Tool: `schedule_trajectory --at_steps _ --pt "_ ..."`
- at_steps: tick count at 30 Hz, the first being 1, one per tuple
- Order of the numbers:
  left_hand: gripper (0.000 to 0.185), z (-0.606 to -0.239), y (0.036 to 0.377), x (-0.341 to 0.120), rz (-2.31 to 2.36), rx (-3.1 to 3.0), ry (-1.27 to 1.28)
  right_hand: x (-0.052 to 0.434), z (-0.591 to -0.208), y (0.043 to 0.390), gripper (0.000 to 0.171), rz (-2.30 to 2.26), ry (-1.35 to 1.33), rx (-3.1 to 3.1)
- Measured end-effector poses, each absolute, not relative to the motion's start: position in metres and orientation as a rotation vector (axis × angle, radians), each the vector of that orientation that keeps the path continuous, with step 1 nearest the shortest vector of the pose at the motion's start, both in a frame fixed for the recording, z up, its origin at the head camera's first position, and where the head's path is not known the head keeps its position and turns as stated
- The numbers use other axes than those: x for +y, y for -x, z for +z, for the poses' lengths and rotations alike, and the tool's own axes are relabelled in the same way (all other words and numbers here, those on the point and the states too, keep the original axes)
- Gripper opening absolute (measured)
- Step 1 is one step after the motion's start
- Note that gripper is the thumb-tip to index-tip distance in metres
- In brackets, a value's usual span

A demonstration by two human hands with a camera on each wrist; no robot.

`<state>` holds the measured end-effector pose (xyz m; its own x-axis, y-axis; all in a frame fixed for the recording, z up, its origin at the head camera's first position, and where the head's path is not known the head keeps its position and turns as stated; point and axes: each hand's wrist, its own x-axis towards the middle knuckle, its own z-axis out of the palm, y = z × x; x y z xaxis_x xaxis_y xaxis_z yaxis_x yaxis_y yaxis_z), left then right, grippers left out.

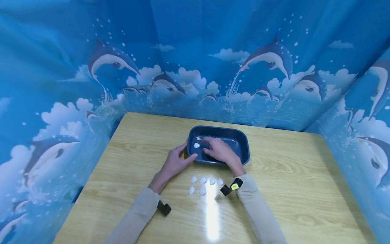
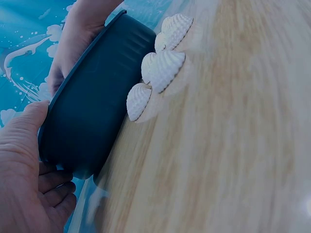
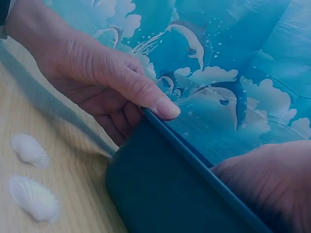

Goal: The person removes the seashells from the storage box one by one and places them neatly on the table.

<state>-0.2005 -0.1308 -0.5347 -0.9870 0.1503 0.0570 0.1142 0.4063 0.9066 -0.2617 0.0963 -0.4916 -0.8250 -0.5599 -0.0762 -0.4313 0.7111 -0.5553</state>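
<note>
Light wooden table [image 1: 289,176], glare stripe near front edge, enclosed by blue dolphin-print curtain [image 1: 195,67]. Dark blue plastic tub [image 1: 242,144] at centre. Left hand [image 1: 175,162] grips its left rim; right hand [image 1: 220,150] inside, fingers curled, contents unclear. White seashells [image 1: 203,184] lie just before the tub.
</note>
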Motion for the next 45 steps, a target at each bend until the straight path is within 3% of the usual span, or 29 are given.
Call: schedule_trajectory --at_steps 8,22,33,45 --pt "0.078 -0.535 0.201 -0.131 1.690 2.599 -0.267 0.081 -0.497 0.264 0.048 -0.701 0.875 2.636" --pt "0.084 -0.535 0.203 -0.133 1.696 2.596 -0.272 0.074 -0.497 0.266 0.020 -0.580 0.814 2.801" --pt "0.083 -0.535 0.202 -0.133 1.668 2.593 -0.245 0.077 -0.493 0.266 0.017 -0.465 0.631 2.832" --pt "0.076 -0.533 0.201 -0.131 1.671 2.599 -0.222 0.082 -0.488 0.263 0.021 -0.509 0.684 2.736"
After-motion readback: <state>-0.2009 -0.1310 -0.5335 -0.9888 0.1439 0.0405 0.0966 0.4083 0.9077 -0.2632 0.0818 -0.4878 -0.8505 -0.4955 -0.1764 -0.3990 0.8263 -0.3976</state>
